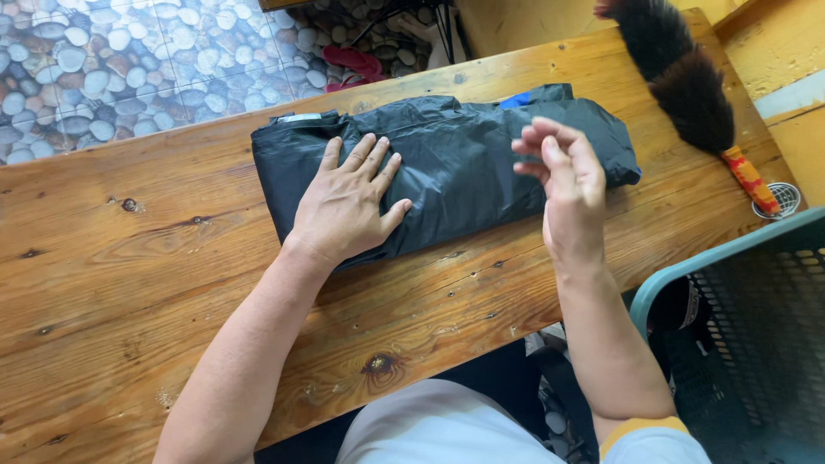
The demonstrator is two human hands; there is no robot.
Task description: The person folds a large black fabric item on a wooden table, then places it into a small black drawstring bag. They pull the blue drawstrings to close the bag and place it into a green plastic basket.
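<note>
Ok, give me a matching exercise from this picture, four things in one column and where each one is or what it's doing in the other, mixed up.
Things:
1. left hand
2. right hand
3. feather duster
4. teal basket

Places or states:
A. lying at the far right end of the wooden table
B. pressed flat on the folded black garment
C. standing beside the table, at the lower right
D. raised just above the garment, fingers loosely curled

Pairs: 1-B, 2-D, 3-A, 4-C

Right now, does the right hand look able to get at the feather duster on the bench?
Probably yes. The right hand hovers open above the folded black garment, and the feather duster lies further to its right on the wooden bench, with only bare wood between them.
</note>
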